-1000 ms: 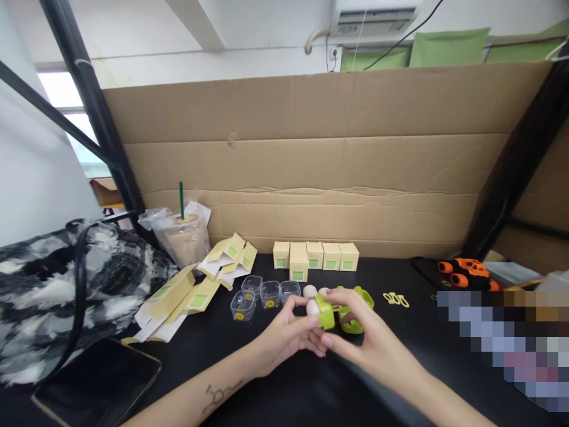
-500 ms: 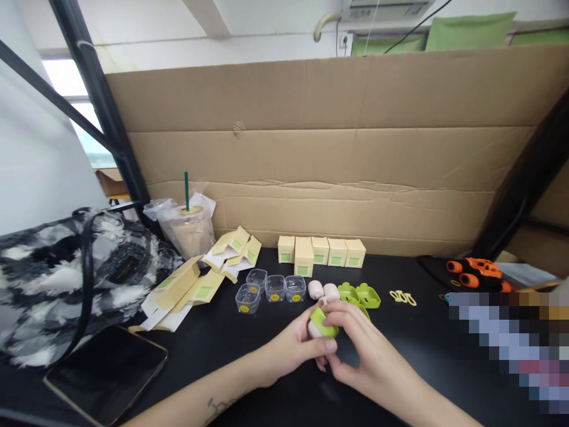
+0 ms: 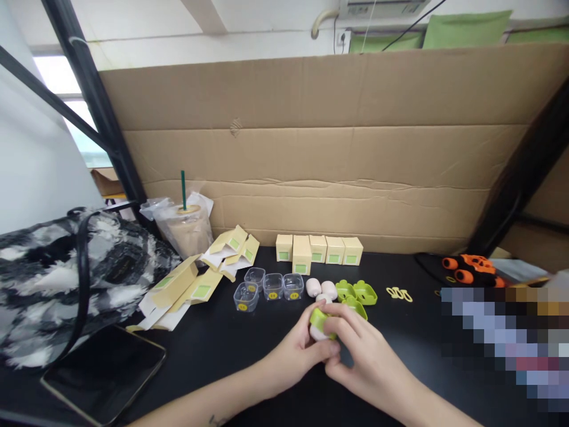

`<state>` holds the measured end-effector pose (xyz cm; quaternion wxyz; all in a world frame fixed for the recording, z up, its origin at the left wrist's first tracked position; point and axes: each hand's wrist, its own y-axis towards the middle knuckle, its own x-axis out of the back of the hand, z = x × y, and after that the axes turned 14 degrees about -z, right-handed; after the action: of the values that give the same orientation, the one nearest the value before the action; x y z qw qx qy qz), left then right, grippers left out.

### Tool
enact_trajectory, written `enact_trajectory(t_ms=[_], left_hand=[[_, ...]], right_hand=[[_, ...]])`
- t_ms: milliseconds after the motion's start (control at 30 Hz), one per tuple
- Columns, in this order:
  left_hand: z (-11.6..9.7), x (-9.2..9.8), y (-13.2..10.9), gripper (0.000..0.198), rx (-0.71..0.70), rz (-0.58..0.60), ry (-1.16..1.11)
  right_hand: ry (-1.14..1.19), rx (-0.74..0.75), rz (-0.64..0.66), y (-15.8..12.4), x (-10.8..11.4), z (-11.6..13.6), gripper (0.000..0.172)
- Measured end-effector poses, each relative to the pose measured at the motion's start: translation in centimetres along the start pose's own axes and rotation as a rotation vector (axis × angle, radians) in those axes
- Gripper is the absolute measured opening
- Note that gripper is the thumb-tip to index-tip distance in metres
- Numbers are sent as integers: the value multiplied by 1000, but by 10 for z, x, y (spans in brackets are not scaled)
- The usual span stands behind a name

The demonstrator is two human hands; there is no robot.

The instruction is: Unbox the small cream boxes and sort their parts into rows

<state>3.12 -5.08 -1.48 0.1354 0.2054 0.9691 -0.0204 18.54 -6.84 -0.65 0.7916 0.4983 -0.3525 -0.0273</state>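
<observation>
Between both hands, at the front middle of the black table, is a small rounded white case with a green cover [image 3: 317,320] over its upper part. The fingers of my left hand [image 3: 291,351] wrap its left side, the thumb along the near edge. My right hand [image 3: 367,347] has its fingers bent over the right side, hiding much of the cover. Just beyond the hands are several loose rounded white cases [image 3: 313,287] and several green covers [image 3: 367,293]. Pale yellow ring-shaped pieces [image 3: 402,294] lie further right.
Clear plastic tubs [image 3: 293,287] stand left of the white cases, with small cream boxes [image 3: 301,255] behind. Opened boxes [image 3: 202,290], a bagged drink cup [image 3: 189,228], a fluffy bag [image 3: 120,273] and a tablet [image 3: 106,373] are left. An orange-black object [image 3: 475,270] lies right.
The view has shifted slightly. The case stays in both hands, and my right fingers now cover more of the green cover.
</observation>
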Motion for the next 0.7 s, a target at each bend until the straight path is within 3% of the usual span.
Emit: enact_trajectory(t_ms=[167, 500, 700], left_hand=[[-2, -3, 0, 64, 7, -43, 3], [-6, 0, 3, 60, 34, -17, 68], [-11, 9, 6, 65, 60, 61, 165]], right_hand=[[-41, -12, 38, 0, -4, -3, 31], [-7, -45, 74, 6, -2, -2, 25], [117, -126, 154, 13, 13, -2, 42]])
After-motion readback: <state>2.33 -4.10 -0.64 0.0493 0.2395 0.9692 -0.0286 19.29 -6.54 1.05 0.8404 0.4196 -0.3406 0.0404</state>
